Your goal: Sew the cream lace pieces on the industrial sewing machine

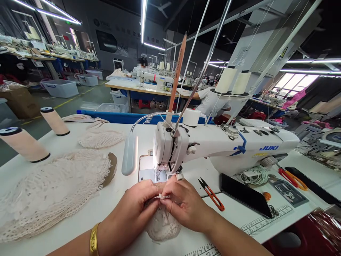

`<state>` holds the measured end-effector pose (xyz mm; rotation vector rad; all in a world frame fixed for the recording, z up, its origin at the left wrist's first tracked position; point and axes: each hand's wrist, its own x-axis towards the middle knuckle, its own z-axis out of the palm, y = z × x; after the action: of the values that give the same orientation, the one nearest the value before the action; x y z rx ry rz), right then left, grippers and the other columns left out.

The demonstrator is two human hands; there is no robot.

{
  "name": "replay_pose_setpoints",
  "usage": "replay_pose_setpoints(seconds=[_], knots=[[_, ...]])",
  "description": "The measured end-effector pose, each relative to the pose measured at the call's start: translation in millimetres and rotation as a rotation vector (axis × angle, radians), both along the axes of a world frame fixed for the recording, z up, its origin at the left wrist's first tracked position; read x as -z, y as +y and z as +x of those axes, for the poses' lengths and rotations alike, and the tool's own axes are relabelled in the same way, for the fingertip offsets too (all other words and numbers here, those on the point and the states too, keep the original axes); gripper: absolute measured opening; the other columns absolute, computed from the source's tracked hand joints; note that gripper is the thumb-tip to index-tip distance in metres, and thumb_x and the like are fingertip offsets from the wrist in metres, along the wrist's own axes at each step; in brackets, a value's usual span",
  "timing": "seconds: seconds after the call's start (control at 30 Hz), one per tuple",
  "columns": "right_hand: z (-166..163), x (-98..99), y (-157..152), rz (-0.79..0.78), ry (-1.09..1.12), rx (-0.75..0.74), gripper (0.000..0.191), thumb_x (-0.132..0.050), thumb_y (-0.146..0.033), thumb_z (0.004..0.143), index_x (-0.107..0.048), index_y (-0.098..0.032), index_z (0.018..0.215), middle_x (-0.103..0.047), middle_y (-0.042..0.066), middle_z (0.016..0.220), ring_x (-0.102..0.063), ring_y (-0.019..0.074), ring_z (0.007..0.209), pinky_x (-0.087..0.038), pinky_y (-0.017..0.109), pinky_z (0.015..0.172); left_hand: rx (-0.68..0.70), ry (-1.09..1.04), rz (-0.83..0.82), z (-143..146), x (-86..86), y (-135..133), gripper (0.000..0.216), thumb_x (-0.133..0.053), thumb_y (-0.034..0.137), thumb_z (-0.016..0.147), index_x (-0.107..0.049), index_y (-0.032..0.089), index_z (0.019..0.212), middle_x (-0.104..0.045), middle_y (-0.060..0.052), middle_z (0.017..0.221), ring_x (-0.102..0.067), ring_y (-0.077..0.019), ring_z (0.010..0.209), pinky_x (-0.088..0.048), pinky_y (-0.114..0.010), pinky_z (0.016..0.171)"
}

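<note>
In front of the sewing machine (pixel 170 145), both hands pinch a piece of cream lace fabric (pixel 163 224). My left hand (pixel 137 202) grips its upper edge between thumb and fingers, a gold bangle on that wrist. Close beside it, my right hand (pixel 183 202) pinches the same edge, the fingertips of the two hands almost meeting. The rest of the lace hangs below onto the white table. Just behind my fingers is the presser foot (pixel 160 176), partly hidden by them. Left of my hands lies a stack of cream lace pieces (pixel 53 188).
To the right lie orange thread snips (pixel 211 195), a black phone (pixel 245 193), a coiled white cable (pixel 254 175) and orange-handled scissors (pixel 293 177). Two thread cones (pixel 26 145) stand at the left. A lamp (pixel 129 154) hangs beside the machine head. A co-worker (pixel 213 101) sits beyond.
</note>
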<state>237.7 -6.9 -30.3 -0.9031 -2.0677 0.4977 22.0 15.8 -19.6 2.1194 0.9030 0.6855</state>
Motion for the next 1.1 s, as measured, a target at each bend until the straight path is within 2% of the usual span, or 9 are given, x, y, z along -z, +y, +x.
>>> replay_pose_setpoints(seconds=[0.13,0.3,0.43,0.53,0.63,0.83,0.9,1.0,1.1], knots=[[0.1,-2.6,-1.9,0.021,0.016,0.031,0.005,-0.062,-0.022,0.103,-0.063,-0.027,0.100,-0.072,0.000,0.095,-0.064,0.0191,0.089,-0.051,0.034,0.089,-0.107,-0.067,-0.030,1.8,0.6,-4.0,0.016,-0.060,0.039,0.096,-0.070,0.026,0.095,-0.071,-0.003,0.092,-0.063,-0.0205,0.081,-0.052,-0.030,0.070],[-0.1,-3.4,-3.6,-0.010,0.009,0.090,0.007,-0.059,-0.024,0.104,-0.063,-0.026,0.098,-0.072,0.001,0.096,-0.065,0.0199,0.090,-0.051,0.032,0.082,-0.131,-0.057,-0.120,2.8,2.5,-5.2,0.032,-0.057,0.049,0.098,-0.060,0.023,0.079,-0.068,-0.001,0.077,-0.059,-0.0182,0.069,-0.049,-0.029,0.062],[-1.4,-1.4,-3.4,-0.017,0.009,0.123,0.009,-0.058,-0.026,0.104,-0.061,-0.026,0.095,-0.069,0.001,0.092,-0.065,0.0185,0.085,-0.052,0.029,0.076,-0.163,-0.110,-0.084,3.5,0.9,-3.9,0.026,-0.060,0.046,0.097,-0.065,0.023,0.083,-0.066,0.000,0.076,-0.057,-0.0167,0.066,-0.047,-0.028,0.058],[-1.6,-0.7,-3.1,0.058,-0.005,0.093,0.009,-0.056,-0.025,0.106,-0.061,-0.027,0.099,-0.071,0.001,0.091,-0.067,0.0185,0.086,-0.054,0.029,0.077,-0.150,-0.154,0.011,2.7,1.0,-3.9,0.018,-0.060,0.034,0.097,-0.065,0.024,0.083,-0.066,0.001,0.078,-0.059,-0.0157,0.067,-0.049,-0.027,0.061],[-0.4,-3.0,-4.5,0.222,-0.015,0.039,0.010,-0.053,-0.024,0.109,-0.062,-0.027,0.106,-0.071,0.001,0.090,-0.068,0.0173,0.081,-0.054,0.028,0.072,-0.138,-0.150,0.172,0.7,2.5,-6.0,0.021,-0.057,0.024,0.097,-0.060,0.023,0.076,-0.067,0.001,0.079,-0.063,-0.0158,0.073,-0.052,-0.027,0.066],[-0.1,-8.0,-12.2,0.506,-0.124,0.060,0.017,-0.051,-0.013,0.108,-0.063,-0.025,0.111,-0.070,-0.002,0.083,-0.064,0.0141,0.068,-0.049,0.026,0.062,-0.115,-0.170,0.540,-1.5,-2.4,-11.6,0.022,-0.056,0.014,0.099,-0.067,0.025,0.084,-0.074,-0.001,0.091,-0.068,-0.0153,0.082,-0.057,-0.025,0.073],[-2.3,-9.4,-16.0,0.589,-0.136,0.040,0.017,-0.050,-0.012,0.108,-0.064,-0.021,0.110,-0.070,-0.002,0.079,-0.063,0.0137,0.065,-0.049,0.027,0.062,-0.090,-0.201,0.649,-2.3,-9.0,-13.2,0.022,-0.055,0.007,0.098,-0.067,0.024,0.089,-0.075,0.000,0.093,-0.068,-0.0145,0.083,-0.057,-0.024,0.076],[-7.0,-17.6,-30.9,0.578,-0.140,0.046,0.015,-0.050,-0.013,0.108,-0.063,-0.020,0.105,-0.067,-0.001,0.077,-0.061,0.0137,0.063,-0.048,0.028,0.061,0.017,-0.204,0.728,-5.9,-22.3,-20.3,0.027,-0.051,0.000,0.094,-0.064,0.023,0.096,-0.078,-0.001,0.099,-0.069,-0.0158,0.090,-0.057,-0.027,0.086],[-9.6,-32.8,-59.2,0.527,-0.072,0.209,0.015,-0.061,-0.010,0.100,-0.059,-0.023,0.093,-0.061,-0.003,0.071,-0.056,0.0129,0.056,-0.043,0.027,0.054,0.178,-0.155,0.531,-10.8,-34.3,-35.5,0.022,-0.055,0.003,0.091,-0.062,0.024,0.091,-0.077,0.002,0.090,-0.069,-0.0146,0.082,-0.056,-0.025,0.081]])
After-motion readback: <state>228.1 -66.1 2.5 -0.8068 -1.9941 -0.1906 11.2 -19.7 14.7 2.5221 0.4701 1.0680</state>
